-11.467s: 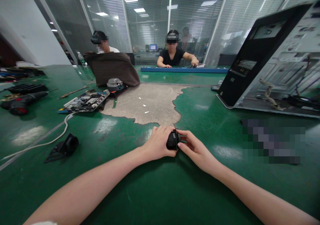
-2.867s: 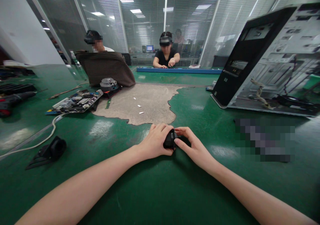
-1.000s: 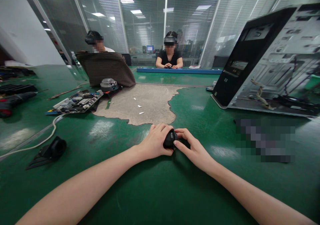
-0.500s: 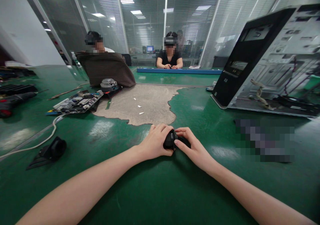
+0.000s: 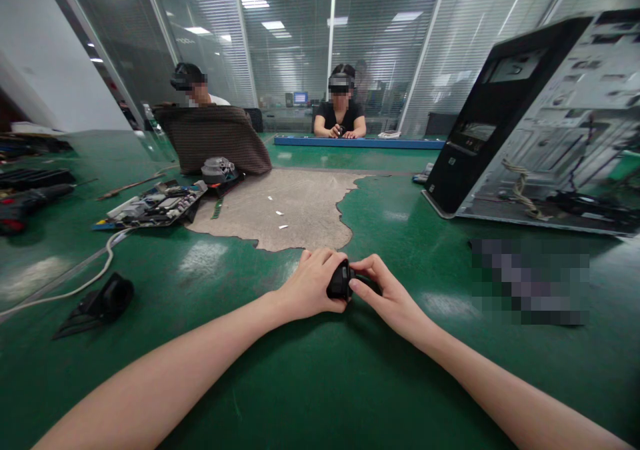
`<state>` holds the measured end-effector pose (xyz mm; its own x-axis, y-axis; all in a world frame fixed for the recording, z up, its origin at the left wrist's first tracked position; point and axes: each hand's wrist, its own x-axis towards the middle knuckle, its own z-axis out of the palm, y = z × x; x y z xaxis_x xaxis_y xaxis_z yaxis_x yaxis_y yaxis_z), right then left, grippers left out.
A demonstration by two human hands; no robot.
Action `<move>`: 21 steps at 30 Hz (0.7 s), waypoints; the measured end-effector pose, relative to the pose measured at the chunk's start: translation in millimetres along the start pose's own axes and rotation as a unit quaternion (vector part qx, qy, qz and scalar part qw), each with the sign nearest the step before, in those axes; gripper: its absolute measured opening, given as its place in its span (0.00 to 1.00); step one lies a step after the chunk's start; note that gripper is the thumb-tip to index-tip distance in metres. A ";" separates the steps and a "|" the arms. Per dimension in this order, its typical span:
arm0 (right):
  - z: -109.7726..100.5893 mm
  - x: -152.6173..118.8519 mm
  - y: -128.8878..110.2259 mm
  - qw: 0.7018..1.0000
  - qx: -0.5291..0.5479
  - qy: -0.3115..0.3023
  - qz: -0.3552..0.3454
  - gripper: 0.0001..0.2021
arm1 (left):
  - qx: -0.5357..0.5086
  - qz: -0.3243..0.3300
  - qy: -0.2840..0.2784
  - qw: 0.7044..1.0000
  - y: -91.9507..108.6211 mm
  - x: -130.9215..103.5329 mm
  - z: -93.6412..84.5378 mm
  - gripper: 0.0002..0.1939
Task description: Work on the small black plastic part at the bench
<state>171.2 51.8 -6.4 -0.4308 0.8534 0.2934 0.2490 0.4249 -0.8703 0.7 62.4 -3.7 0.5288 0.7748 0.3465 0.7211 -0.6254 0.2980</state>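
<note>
My left hand [image 5: 313, 283] is closed around a chunky black object [image 5: 339, 281] just above the green table, its fingers wrapped over the far side and its thumb below. The exact kind of the object cannot be made out. Facing it from the right, my right hand [image 5: 385, 293] pinches with thumb and index finger at the object's right end. A dark, curved, cord-like piece [image 5: 369, 282] shows between those fingers; part of it is hidden by them.
A worn patch [image 5: 300, 203] with white scraps lies ahead. Left are a circuit board [image 5: 155, 205], a white cable [image 5: 103, 267] and a black ring-shaped part [image 5: 117, 295]. An opened computer case [image 5: 480, 123] stands right, near a blurred item [image 5: 530, 283]. Two people sit across the table.
My right thumb and fingers have shifted slightly to the right at the object's end. My left hand keeps its hold. One hand of the person opposite has risen a little.
</note>
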 end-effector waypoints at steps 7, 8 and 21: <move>-0.3 -0.1 -2.9 1.000 -0.005 -0.007 0.016 0.11 | 0.001 0.007 0.000 1.000 0.6 0.0 -0.5 0.28; -0.5 -0.7 -3.8 1.000 -0.001 -0.014 0.013 0.11 | 0.001 0.007 -0.001 1.000 0.5 -0.1 -0.6 0.28; 1.4 -1.9 -2.6 0.999 0.040 -0.013 0.024 0.10 | -0.002 0.006 0.001 1.000 -0.3 0.1 0.3 0.27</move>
<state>170.1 48.7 -5.3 -0.4433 0.8632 0.2415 0.1991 0.3575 -0.9124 0.6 62.7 -4.0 0.5363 0.7670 0.3523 0.7127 -0.6351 0.2979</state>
